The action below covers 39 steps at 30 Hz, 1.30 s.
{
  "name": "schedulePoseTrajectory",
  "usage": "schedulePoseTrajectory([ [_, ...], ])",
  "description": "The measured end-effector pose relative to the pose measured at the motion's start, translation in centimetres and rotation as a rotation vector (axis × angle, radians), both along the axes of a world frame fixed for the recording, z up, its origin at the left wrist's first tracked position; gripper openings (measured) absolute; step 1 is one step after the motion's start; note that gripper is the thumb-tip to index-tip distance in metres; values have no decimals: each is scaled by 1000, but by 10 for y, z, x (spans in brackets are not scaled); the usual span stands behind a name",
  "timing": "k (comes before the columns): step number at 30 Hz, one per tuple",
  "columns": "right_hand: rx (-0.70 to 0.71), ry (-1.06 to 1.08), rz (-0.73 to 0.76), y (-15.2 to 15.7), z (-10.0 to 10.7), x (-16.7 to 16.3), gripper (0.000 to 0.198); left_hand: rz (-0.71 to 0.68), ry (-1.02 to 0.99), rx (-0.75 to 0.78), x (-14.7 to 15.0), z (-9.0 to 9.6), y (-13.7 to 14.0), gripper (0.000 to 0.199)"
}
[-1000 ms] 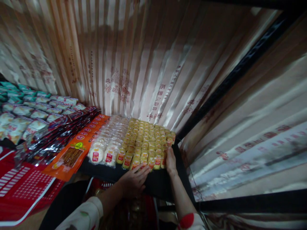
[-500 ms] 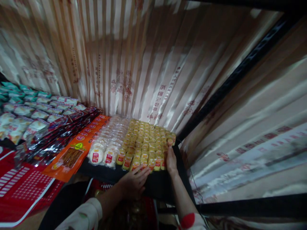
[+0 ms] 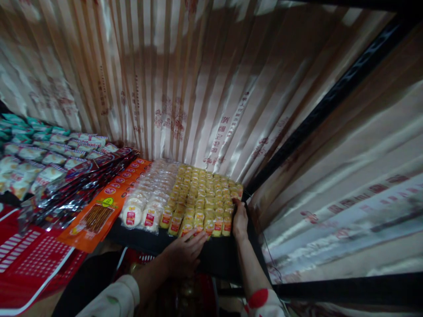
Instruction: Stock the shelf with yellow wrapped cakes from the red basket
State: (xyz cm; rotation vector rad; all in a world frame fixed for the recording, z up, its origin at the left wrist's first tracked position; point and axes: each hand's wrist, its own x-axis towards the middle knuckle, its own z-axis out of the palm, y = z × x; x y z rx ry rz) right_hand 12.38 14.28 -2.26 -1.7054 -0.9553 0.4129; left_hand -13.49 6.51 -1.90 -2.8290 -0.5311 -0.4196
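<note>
Yellow packets [image 3: 202, 200] are lying at lower centre, their red labels [image 3: 218, 225] too small to read. The left hand [image 3: 185, 252] is resting extended fingers on the front row; the right hand [image 3: 241, 222] is loosely curving its fingers beside the right edge. Red characters are marking the curtain [image 3: 185, 66].

Packets [image 3: 201, 198]: small, rounded, yellow, in clear, glossy wrappers, with red and orange labels facing out along the front. They form a dense block of narrow rows running from front to back on the black shelf [image 3: 220, 259]. Neighbouring rows touch or nearly touch; the front ends are slightly uneven. The front packets lean back. At the right rear corner, the packets appear more orange. Finer print is too blurred to read.
</note>
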Motion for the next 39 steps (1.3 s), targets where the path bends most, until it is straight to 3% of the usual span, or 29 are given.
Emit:
schedulePoseTrajectory([
  [7, -28, 0, -18, 2, 9, -8, 72, -1, 13, -34, 0, 5, -1, 50],
  [20, -166, -55, 75, -1, 2, 7, 78, 6, -5, -16, 1, 1, 0, 49],
  [28, -54, -183, -6, 4, -5, 20, 73, 12, 29, -7, 1, 5, 0, 50],
  [34, -124, -162, 12, 20, 1, 34, 64, 31, 51, -52, 3, 5, 0, 53],
  [39, -136, -245, -14, 14, -1, 30, 67, 23, 38, -61, 1, 7, -1, 52],
])
